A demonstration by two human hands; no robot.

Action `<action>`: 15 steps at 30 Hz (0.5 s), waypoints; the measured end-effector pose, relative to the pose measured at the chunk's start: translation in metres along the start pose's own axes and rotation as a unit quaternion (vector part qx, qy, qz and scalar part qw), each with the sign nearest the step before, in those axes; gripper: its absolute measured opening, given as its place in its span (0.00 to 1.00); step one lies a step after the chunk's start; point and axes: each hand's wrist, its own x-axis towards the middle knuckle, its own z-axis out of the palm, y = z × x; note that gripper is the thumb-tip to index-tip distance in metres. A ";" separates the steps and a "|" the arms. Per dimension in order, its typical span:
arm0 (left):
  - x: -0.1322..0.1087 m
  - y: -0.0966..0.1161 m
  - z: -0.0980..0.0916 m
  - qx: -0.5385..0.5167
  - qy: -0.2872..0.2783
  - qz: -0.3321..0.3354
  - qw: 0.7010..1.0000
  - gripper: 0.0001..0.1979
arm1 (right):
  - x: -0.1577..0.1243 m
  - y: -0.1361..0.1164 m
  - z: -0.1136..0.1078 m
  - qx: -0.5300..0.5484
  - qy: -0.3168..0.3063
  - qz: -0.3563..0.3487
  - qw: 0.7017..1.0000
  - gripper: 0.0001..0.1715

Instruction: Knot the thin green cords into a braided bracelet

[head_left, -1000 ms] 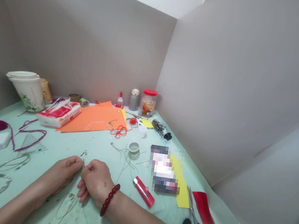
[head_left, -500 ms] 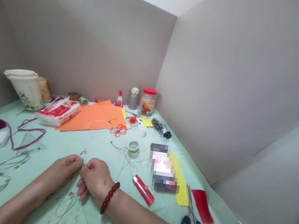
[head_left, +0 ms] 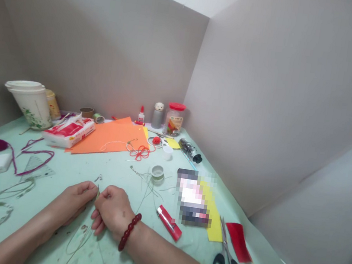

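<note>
Pale green cord (head_left: 79, 241), dark red beads (head_left: 129, 232)

We pinched a thin greenish cord (head_left: 98, 192) between the fingers (head_left: 92, 188) of our left hand (head_left: 70, 204) and right hand (head_left: 112, 210), the two hands nearly touching above the pale green tabletop (head_left: 117, 176). A red bead bracelet (head_left: 129, 232) circled our right wrist, a red lighter (head_left: 169, 223) lay just beyond it, and a small spool (head_left: 157, 174) sat farther ahead.
</note>
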 end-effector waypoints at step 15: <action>0.002 -0.002 0.000 -0.004 0.001 0.010 1.000 0.22 | 0.002 0.001 0.000 -0.002 -0.002 -0.004 1.000 0.07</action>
